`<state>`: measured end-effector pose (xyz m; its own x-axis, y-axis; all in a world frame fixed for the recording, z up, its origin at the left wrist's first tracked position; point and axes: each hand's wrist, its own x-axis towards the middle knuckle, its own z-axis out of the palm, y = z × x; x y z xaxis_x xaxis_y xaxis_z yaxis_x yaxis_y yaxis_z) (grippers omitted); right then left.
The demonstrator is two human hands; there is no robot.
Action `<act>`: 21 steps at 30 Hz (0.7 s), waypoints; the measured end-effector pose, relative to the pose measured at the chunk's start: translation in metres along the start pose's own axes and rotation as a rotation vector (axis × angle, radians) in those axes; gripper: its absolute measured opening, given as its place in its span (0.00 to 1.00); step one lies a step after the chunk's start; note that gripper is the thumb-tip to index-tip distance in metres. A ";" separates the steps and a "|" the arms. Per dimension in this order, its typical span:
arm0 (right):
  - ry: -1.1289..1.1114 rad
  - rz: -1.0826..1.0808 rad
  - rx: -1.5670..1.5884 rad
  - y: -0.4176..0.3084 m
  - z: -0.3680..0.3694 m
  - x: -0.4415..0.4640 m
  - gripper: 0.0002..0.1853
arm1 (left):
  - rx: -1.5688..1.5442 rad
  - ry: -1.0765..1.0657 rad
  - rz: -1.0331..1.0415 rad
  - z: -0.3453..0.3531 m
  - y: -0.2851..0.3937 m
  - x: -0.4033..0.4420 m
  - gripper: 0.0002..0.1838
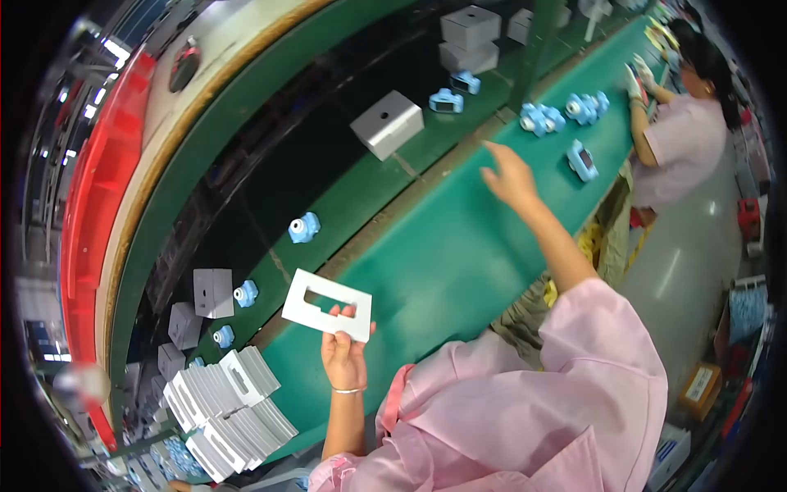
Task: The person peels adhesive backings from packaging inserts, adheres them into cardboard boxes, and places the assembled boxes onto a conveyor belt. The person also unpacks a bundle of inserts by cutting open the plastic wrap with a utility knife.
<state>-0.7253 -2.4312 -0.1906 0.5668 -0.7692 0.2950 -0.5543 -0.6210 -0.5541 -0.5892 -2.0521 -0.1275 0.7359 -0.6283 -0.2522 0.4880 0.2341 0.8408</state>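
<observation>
My left hand [343, 361] grips a white tray insert [328, 305] with a cut-out in its middle; fingertips show through the opening. My right hand [510, 176] is stretched out over the green belt [443, 271], fingers apart and holding nothing. Beyond it lie light blue toy cameras in a cluster [541, 120], another group [587, 107] to its right, and a single blue camera [582, 161] nearer the belt's front edge. Stacks of white inserts [234, 402] stand at the lower left.
Behind the belt, a green shelf holds a white box [388, 125], blue cameras [446, 102] and more boxes [213, 293]. A green post [534, 53] rises beside the belt. A co-worker [684, 139] in pink with gloved hands is at the upper right.
</observation>
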 end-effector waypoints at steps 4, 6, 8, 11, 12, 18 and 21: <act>-0.095 -0.448 -0.151 -0.047 0.102 0.113 0.29 | 0.053 0.146 0.095 -0.015 0.005 -0.008 0.29; -0.156 -0.562 -0.215 -0.066 0.143 0.148 0.28 | 0.066 0.257 0.141 -0.027 0.006 -0.015 0.29; -0.281 -0.497 -0.569 -0.061 0.180 0.169 0.27 | 0.078 0.393 0.177 -0.036 0.004 -0.029 0.29; -0.132 -0.499 -0.573 -0.064 0.185 0.164 0.26 | 0.064 0.516 0.223 -0.053 0.007 -0.043 0.29; -0.099 -0.554 -0.522 -0.060 0.186 0.163 0.27 | 0.101 0.543 0.243 -0.055 0.011 -0.043 0.27; -0.229 -0.575 0.046 -0.155 0.094 0.036 0.26 | 0.385 0.521 0.301 -0.095 0.025 -0.051 0.20; -0.462 -0.710 0.139 -0.190 0.065 -0.059 0.27 | 0.621 0.518 0.311 -0.116 0.035 -0.056 0.19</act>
<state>-0.6139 -2.2586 -0.1533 0.9593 -0.0484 0.2784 0.0881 -0.8849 -0.4574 -0.5586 -1.9224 -0.1393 0.9882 -0.1508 -0.0271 -0.0042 -0.2033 0.9791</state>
